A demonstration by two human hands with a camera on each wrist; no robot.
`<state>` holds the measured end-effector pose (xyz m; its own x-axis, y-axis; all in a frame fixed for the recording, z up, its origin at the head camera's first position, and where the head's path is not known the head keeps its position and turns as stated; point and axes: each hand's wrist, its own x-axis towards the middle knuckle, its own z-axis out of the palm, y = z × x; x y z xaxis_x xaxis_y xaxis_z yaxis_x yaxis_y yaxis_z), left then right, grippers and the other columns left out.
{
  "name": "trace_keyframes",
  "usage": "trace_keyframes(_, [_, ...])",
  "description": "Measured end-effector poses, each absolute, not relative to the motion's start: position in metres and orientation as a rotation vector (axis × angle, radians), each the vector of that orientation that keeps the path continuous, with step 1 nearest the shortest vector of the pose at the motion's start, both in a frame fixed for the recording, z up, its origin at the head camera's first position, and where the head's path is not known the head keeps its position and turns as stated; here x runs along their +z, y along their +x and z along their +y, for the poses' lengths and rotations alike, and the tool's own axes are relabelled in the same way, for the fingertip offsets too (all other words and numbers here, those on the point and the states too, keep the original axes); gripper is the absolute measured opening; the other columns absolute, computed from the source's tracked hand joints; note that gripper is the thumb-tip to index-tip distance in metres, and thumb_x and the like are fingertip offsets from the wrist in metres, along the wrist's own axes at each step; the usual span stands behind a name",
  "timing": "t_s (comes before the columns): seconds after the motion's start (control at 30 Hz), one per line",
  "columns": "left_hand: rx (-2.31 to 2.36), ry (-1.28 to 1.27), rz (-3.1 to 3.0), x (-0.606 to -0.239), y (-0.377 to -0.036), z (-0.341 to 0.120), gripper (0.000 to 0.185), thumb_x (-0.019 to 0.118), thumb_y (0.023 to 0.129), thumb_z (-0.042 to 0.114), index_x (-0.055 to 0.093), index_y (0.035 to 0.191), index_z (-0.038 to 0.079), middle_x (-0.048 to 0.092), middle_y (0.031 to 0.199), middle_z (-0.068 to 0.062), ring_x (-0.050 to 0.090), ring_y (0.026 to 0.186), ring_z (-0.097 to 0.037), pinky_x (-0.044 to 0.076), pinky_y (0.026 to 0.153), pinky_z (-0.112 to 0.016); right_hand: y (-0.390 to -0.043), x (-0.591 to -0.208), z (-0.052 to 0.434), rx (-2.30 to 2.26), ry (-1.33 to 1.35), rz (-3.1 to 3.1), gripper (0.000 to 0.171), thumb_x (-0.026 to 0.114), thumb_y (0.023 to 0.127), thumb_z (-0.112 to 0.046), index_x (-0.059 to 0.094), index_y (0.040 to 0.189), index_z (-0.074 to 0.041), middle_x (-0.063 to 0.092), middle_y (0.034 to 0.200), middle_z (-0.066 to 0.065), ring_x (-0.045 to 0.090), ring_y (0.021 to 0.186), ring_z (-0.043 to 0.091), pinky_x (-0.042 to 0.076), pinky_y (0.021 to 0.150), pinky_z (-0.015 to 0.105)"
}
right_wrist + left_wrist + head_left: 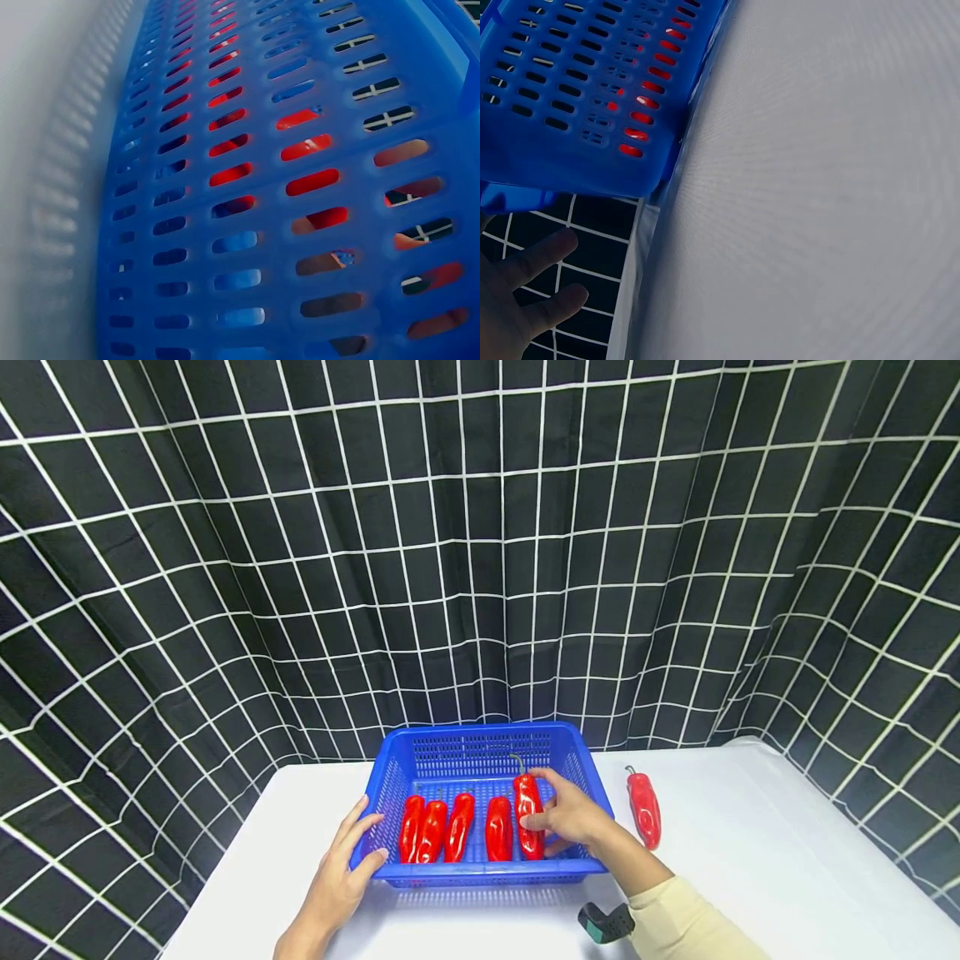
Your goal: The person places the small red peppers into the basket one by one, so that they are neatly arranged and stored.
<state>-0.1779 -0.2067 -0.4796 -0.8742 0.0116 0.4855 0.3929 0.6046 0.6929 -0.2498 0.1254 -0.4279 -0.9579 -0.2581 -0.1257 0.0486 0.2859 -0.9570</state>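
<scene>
A sleeve (690,922) is lying nearest, cut off by the frame, while the right hand (572,817) is pinching the fifth pepper (528,817) inside the blue basket (486,872), the left hand (341,872) is resting open on its rim, and one more pepper (644,808) is lying on the table (787,860).

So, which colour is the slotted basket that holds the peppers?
Blue. The basket shows best in the head view.
</scene>
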Motion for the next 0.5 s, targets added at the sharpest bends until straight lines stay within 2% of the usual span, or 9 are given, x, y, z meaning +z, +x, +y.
trace_keyframes(0.1, [-1.186, -0.32, -2.4, -0.4801, -0.1774, -0.207, 0.044, 0.066, 0.083, 0.011, 0.06, 0.126, 0.004, 0.034, 0.152, -0.009, 0.033, 0.135, -0.04, 0.027, 0.103, -0.062, -0.2493, -0.4283, 0.1252, -1.694, -0.188, 2.315, 0.08, 0.076, 0.075, 0.004, 0.038, 0.144, -0.012, 0.053, 0.082, 0.018, 0.058, 0.065, 0.029, 0.055, 0.051, 0.048])
trace_keyframes(0.33, [-1.176, -0.309, -2.406, -0.4815, -0.1771, -0.208, 0.044, 0.067, 0.083, 0.012, 0.061, 0.127, 0.006, 0.034, 0.152, -0.009, 0.033, 0.135, -0.04, 0.027, 0.103, -0.062, -0.2476, -0.4281, 0.125, -1.627, -0.2, 2.328, 0.068, 0.075, 0.078, -0.001, 0.045, 0.139, -0.009, 0.059, 0.085, 0.016, 0.065, 0.075, 0.034, 0.056, 0.052, 0.047])
trace_keyframes(0.5, [-1.184, -0.305, -2.418, -0.4809, -0.1774, -0.208, 0.044, 0.066, 0.084, 0.013, 0.06, 0.127, 0.007, 0.033, 0.153, -0.009, 0.032, 0.136, -0.04, 0.026, 0.103, -0.063, -0.2482, -0.429, 0.1255, -1.617, -0.199, 2.332, 0.067, 0.075, 0.078, -0.003, 0.047, 0.138, -0.009, 0.06, 0.086, 0.015, 0.064, 0.076, 0.034, 0.056, 0.052, 0.046])
